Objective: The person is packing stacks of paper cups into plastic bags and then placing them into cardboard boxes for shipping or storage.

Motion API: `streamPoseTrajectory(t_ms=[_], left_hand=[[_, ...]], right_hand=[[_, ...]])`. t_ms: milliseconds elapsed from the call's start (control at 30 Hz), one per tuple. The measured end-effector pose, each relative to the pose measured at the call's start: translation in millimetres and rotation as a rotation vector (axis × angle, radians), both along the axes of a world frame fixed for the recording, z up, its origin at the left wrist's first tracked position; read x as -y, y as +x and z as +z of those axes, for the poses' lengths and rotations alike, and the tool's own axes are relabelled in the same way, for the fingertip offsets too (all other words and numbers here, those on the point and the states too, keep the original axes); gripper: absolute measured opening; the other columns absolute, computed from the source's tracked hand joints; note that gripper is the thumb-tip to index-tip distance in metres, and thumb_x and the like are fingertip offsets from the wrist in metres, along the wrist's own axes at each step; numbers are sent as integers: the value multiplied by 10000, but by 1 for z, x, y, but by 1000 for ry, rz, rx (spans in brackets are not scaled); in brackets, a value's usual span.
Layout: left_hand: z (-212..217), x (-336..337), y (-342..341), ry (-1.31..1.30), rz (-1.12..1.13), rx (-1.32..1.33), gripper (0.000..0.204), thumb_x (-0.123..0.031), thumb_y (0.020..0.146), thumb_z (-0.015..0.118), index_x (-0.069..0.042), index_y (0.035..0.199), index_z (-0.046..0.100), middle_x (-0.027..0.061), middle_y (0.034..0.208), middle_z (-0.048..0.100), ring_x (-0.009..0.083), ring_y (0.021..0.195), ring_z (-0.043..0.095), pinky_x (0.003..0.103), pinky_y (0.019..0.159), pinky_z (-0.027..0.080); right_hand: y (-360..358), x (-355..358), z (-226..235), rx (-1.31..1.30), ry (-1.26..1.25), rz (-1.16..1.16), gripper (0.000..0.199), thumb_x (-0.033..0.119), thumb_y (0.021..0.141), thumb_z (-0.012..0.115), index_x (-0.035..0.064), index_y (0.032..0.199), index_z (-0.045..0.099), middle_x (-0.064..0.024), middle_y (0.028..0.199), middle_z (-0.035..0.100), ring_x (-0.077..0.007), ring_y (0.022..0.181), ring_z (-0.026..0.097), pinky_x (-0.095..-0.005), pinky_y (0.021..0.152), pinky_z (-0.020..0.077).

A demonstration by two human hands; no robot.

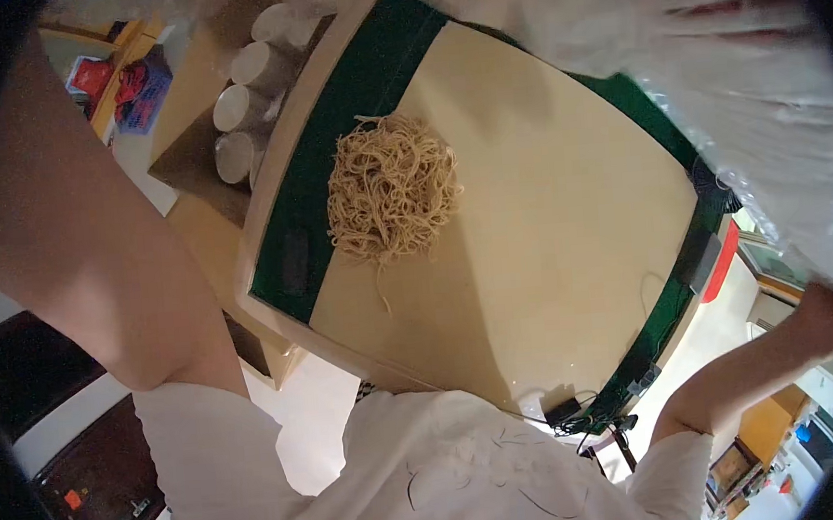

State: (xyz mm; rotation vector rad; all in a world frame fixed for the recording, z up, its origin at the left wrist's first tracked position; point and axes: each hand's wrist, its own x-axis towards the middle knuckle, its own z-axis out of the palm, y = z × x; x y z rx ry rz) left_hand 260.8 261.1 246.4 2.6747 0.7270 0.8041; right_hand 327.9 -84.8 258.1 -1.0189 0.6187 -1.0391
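A heap of pale yellow noodles [390, 189] lies on a cream table top [570, 240] with a dark green border [365, 70]. My right hand [829, 310] is out at the right edge, closed on the lower edge of a large translucent white plastic bag [742, 73] that is stretched high across the upper right, above the table. My left arm [77, 245] rises along the left side and leaves the picture near the top. Its hand is hidden. The noodles lie apart from both arms.
Several white bowls [244, 108] sit on brown cardboard beyond the table's left edge. A red and blue pile [129, 87] lies further left. A black device with cables [567, 412] hangs at the near table edge. A red object [723, 260] is at the right edge.
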Motion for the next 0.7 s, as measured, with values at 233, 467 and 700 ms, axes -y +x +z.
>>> streamPoseTrajectory(t_ms=[233, 467, 700], left_hand=[[37, 65, 2, 35, -50, 33, 348, -301, 843, 530, 41, 789, 557, 164, 681, 563, 249, 645, 562, 353, 651, 457], [55, 44, 37, 483, -154, 126, 321, -274, 836, 536, 36, 757, 562, 151, 628, 548, 246, 612, 570, 366, 611, 458], [46, 104, 39, 693, -424, -88, 241, -193, 835, 514, 34, 767, 562, 118, 657, 550, 228, 626, 559, 338, 619, 456]], right_hand=[[-10, 29, -150, 21, 142, 691, 462, 333, 878, 413, 37, 1232, 447, -139, 1241, 458, -294, 1140, 443, -463, 947, 378], [-50, -73, -284, -22, 634, 777, 505, 395, 887, 356, 48, 1244, 436, -105, 1252, 482, -252, 1166, 444, -411, 978, 348], [-67, -96, -359, -317, 494, 628, 472, 396, 914, 357, 79, 1259, 419, -78, 1243, 481, -218, 1136, 455, -362, 986, 340]])
